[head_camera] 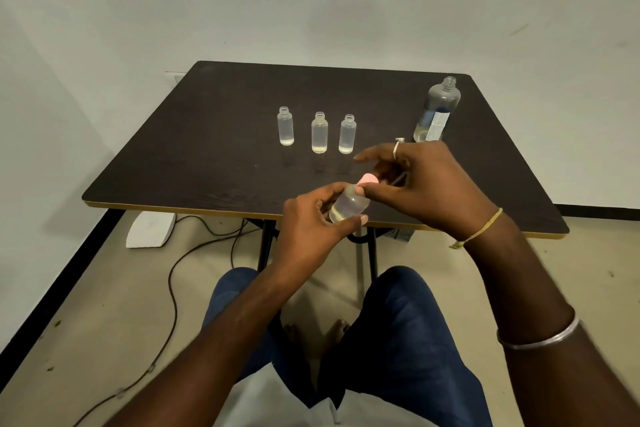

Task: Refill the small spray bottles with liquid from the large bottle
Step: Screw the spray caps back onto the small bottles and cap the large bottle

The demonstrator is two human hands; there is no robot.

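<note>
Three small clear bottles without caps stand in a row on the dark table (207,135): left (285,126), middle (319,132) and right (347,134), each with a little liquid at the bottom. The large clear bottle (438,111), uncapped and low on liquid, stands at the back right. Over the table's front edge my left hand (311,218) grips a fourth small bottle (348,206), tilted, holding some liquid. My right hand (426,184) pinches its pink spray top (367,179) at the bottle's neck; a thin dip tube shows under my fingers.
A small metallic cap (399,140) lies beside the large bottle's base. Under the table are black legs (265,246), a white slab (150,229) and a cable (173,288) trailing over the floor. My knees (398,305) are below the front edge. A wall stands behind.
</note>
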